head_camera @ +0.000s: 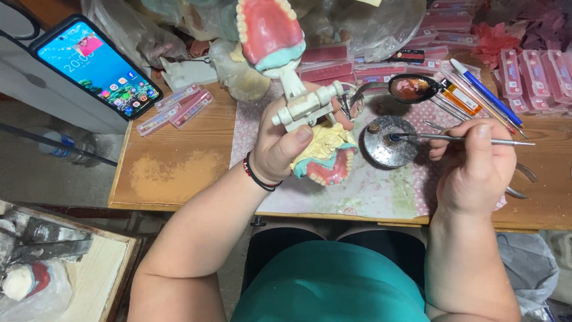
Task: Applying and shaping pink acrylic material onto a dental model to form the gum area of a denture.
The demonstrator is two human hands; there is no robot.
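Observation:
My left hand point(285, 143) grips a white hinged dental articulator point(305, 104) opened wide. Its upper arm carries a pink wax denture with a row of teeth point(268, 30); the lower denture on yellow plaster point(326, 158) rests under my palm. My right hand point(473, 164) holds a thin metal wax tool point(453, 138) level, its tip touching a small round metal burner point(390, 142) on the patterned mat point(369, 191). A spoon with melted pink wax point(411, 88) lies just beyond the burner.
A smartphone point(95, 64) with a lit screen leans at the back left. Pink tooth-card boxes point(179, 106) and several more point(536, 74) line the wooden table point(173, 161). A blue pen point(485, 89) and metal instruments point(518, 179) lie at right. Plastic bags crowd the back.

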